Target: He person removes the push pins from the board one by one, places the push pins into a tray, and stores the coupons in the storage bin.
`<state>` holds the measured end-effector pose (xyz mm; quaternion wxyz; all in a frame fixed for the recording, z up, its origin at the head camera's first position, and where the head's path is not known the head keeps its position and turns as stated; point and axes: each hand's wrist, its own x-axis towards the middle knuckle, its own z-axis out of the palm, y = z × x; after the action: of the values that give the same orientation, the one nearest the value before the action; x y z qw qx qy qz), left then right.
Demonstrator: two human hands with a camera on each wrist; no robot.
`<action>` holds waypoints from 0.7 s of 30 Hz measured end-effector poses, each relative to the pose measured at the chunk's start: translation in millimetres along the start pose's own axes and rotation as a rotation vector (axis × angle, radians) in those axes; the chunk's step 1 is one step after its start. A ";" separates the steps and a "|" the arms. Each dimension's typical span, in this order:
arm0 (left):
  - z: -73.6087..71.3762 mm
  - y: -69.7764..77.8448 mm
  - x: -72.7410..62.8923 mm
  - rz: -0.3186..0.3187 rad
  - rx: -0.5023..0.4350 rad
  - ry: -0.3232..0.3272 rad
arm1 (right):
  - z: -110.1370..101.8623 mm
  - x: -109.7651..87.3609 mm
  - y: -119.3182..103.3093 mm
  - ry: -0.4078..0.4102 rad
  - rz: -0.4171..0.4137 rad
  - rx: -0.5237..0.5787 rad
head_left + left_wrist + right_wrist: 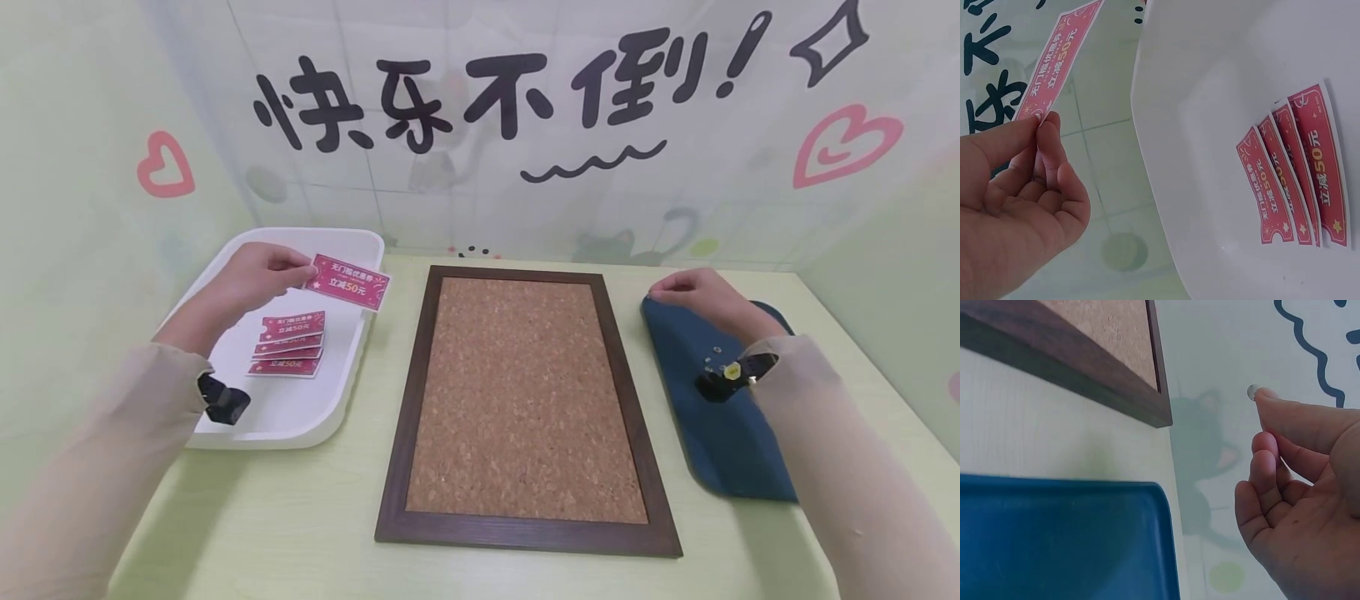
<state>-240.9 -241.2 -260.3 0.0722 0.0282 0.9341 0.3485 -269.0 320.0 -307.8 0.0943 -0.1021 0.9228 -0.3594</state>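
Observation:
In the head view my left hand (266,271) pinches one end of a pink-red coupon (348,283) between thumb and forefinger, over the far part of a white tray (330,429). More coupons (288,327) lie overlapped in that tray, fanned out in the left wrist view. Over the far end of a dark blue tray (712,450), my right hand (701,293) pinches a small silver thumbtack (1252,392); its round head shows at the fingertips in the right wrist view, and its pin is hidden. Several small shiny tacks (717,350) lie in the blue tray.
A corkboard (525,400) with a dark wooden frame lies on the pale table (300,517) between the two trays. Behind the table stands a printed wall sheet (465,208) with large black characters. Wrist cameras (225,402) are strapped over both sleeves.

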 end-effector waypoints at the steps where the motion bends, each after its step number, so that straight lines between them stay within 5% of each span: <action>1: -1.2 -2.6 -0.7 -0.006 0.003 0.001 | -1.0 -1.0 2.0 -0.005 0.002 -0.003; 21: -19.6 -53.8 -3.0 -0.123 -0.027 -0.008 | -16.3 -24.4 44.7 -0.024 0.072 0.001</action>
<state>-241.1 -294.9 -280.6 0.0979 -0.0289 0.9289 0.3559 -255.0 369.0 -324.1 0.1182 -0.0731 0.9244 -0.3552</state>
